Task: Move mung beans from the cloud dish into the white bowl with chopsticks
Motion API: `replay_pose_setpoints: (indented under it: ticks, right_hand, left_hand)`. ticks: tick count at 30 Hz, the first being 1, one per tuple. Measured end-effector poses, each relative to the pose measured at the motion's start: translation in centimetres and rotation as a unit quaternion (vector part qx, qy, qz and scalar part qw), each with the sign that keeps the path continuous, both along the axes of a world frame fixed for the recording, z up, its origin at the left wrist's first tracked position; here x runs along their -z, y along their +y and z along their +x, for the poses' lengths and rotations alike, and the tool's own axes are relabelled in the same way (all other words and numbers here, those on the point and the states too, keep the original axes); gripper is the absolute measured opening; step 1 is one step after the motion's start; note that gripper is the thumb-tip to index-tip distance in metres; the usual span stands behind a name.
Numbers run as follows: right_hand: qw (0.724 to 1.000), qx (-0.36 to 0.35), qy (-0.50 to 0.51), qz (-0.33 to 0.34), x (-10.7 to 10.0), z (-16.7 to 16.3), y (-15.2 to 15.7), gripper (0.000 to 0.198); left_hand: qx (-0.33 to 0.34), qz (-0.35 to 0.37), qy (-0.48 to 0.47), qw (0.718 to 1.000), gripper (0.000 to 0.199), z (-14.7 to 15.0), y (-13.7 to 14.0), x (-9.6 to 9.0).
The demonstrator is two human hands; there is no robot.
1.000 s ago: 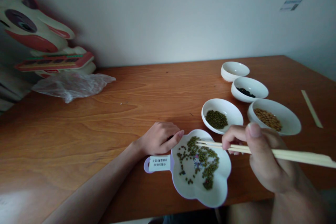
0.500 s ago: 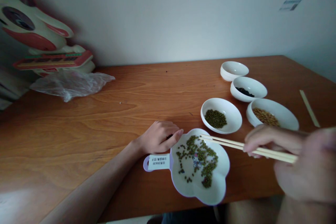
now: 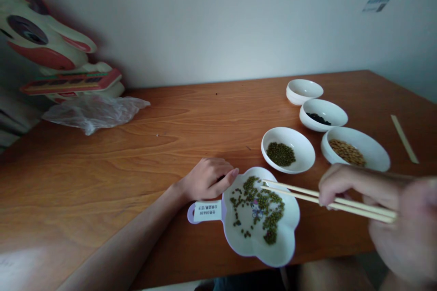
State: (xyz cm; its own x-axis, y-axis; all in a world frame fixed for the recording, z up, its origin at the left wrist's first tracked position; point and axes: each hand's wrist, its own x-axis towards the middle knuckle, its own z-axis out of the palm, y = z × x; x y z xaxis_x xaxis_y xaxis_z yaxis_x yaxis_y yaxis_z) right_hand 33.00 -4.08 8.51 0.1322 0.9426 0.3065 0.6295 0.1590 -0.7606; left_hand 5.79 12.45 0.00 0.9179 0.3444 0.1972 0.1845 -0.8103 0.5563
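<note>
A white flower-shaped plate (image 3: 249,245) with a purple edge and a labelled handle holds scattered green mung beans (image 3: 269,223). My left hand (image 3: 210,179) is closed at its upper left rim, the thumb lying along the edge; the fingers' undersides are hidden. In my right hand (image 3: 355,188), partly blurred, is a pair of wooden chopsticks (image 3: 307,197). Their tips are slightly apart over the beans near the plate's upper middle; I cannot make out a bean between them. Just behind the plate stands a white bowl (image 3: 305,157) of mung beans.
At right are a bowl of tan beans (image 3: 348,152), a bowl of black beans (image 3: 319,119) and another white bowl (image 3: 303,88). A flat wooden strip (image 3: 404,138) lies at far right. A clear plastic bag (image 3: 99,113) and a toy keyboard (image 3: 71,82) are at left.
The chopstick tips have parted and moved slightly down over the plate. My right hand has shifted a little to the right. My left hand stays at the plate's rim.
</note>
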Motion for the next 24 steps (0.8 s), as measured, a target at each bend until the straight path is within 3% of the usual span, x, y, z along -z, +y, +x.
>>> replay_pose_setpoints:
  ticks: [3, 10, 24]
  right_hand:
    - [0.997, -0.062, 0.016, -0.049, -0.3, -1.2, 1.2, 0.078]
    - [0.99, -0.075, 0.04, -0.111, 0.4, -1.6, 1.9, 0.074]
    - [0.986, -0.07, 0.059, -0.141, 0.5, -1.7, 2.3, 0.075]
  left_hand:
    - [-0.001, -0.001, -0.001, 1.0, 0.041, 0.1, 0.0, 0.0]
    - [0.0, -0.002, 0.0, 1.0, 0.041, 0.0, 0.0, 0.0]
    - [0.003, -0.01, -0.002, 1.0, 0.039, 0.0, 0.0, -0.1]
